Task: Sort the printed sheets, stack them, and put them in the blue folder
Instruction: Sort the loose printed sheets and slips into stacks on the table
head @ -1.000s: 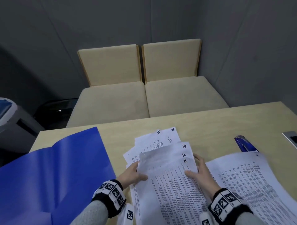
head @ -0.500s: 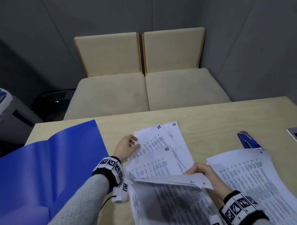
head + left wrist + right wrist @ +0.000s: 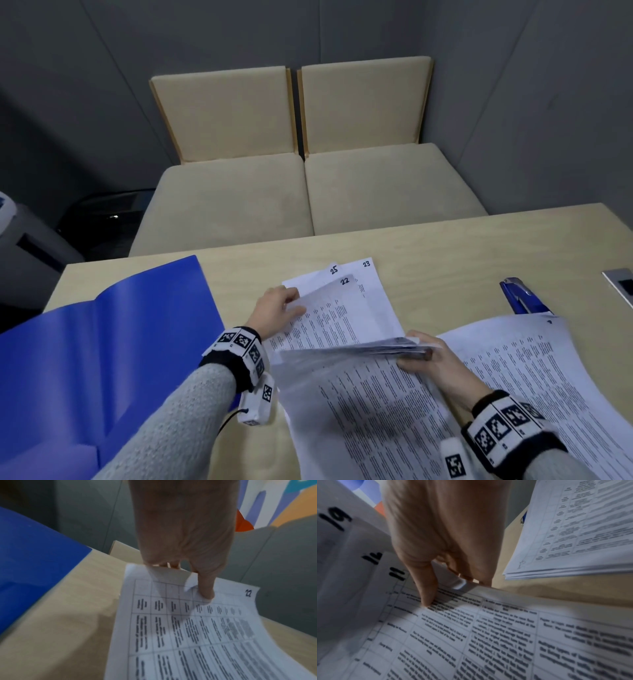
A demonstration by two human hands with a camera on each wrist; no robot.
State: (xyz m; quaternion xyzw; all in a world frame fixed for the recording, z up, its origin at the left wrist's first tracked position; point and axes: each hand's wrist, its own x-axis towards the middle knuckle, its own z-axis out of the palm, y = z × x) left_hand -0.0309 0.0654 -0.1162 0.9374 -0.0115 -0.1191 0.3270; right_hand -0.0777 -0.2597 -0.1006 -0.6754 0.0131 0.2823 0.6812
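1. Now left hand [image 3: 275, 308] pinches sheet 22 [image 3: 337, 315] by its top-left corner
2. Right hand [image 3: 433, 359] grips a fanned sheet bundle [image 3: 359, 394]
3. Blue folder [image 3: 102, 359] lies open, left of both hands

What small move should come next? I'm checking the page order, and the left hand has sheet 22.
Probably lift sheet 22 clear of 23 and 25. The left hand already pinches its corner, while the right hand holds a bundle numbered 19, 16, 11, so 22 likely belongs between them.
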